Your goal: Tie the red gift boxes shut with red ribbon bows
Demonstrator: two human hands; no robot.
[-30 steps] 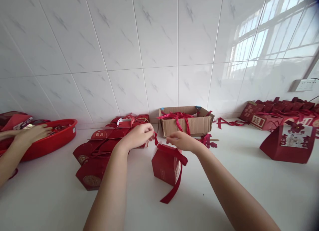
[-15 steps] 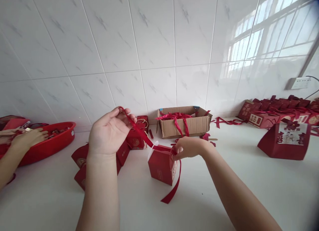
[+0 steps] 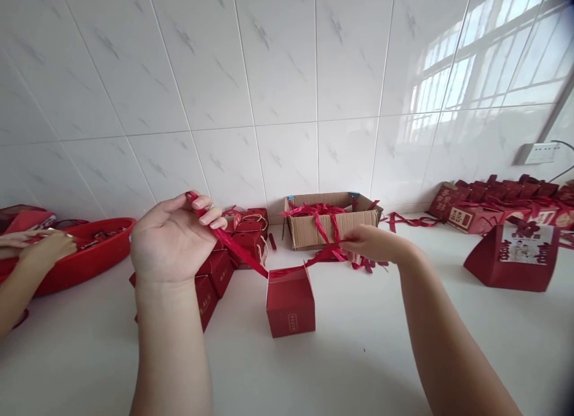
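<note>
A small red gift box [image 3: 291, 308] stands on the white counter in front of me, with a red ribbon [image 3: 242, 248] running through its top. To the left of the box and higher, my left hand [image 3: 179, 236] grips one end of the ribbon between thumb and fingers, palm turned up. On the other side my right hand [image 3: 370, 244] pinches the ribbon's other part, its fingertips partly hidden. Between the two hands the ribbon is stretched across the box top. Neither hand touches the box walls.
Behind stands a cardboard box [image 3: 359, 231] of red ribbons. Finished-looking red boxes [image 3: 475, 216] line the right, near a larger red box [image 3: 484, 263]. More red boxes [image 3: 219, 269] sit behind my left arm. Another person's hands [image 3: 49, 248] work over a red basin [image 3: 103, 257].
My left hand has moved left and my right hand right and back, drawing the ribbon out to both sides. The gift box has turned, and its ribbon tail no longer hangs in front.
</note>
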